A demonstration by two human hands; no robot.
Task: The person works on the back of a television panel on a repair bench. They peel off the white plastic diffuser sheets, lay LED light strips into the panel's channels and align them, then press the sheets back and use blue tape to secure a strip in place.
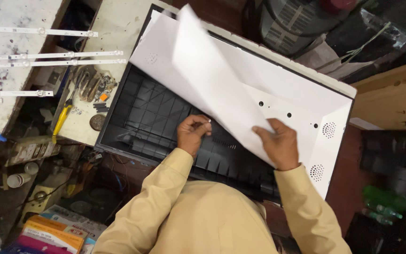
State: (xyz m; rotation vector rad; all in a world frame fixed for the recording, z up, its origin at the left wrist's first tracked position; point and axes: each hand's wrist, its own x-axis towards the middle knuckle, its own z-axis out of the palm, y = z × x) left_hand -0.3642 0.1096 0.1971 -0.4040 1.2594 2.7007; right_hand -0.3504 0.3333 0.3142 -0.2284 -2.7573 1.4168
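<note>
Head view: a white sheet [240, 89] is lifted off a black tray [151, 117] — its lower edge gripped by the right hand [278, 143]. Just left of that edge, the left hand [192, 134] is pinched on a small pale bit — over the tray.

We are seeing pale surface [118, 28] bearing black panel casing [156, 117], yellow-handled pliers [62, 120], coin [97, 122], small parts lying alongside.

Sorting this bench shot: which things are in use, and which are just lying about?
In use: left hand; right hand; large white reflector sheet; black ribbed plastic back panel.
Lying about: yellow-handled pliers; white LED strips; green plastic bottles.
</note>
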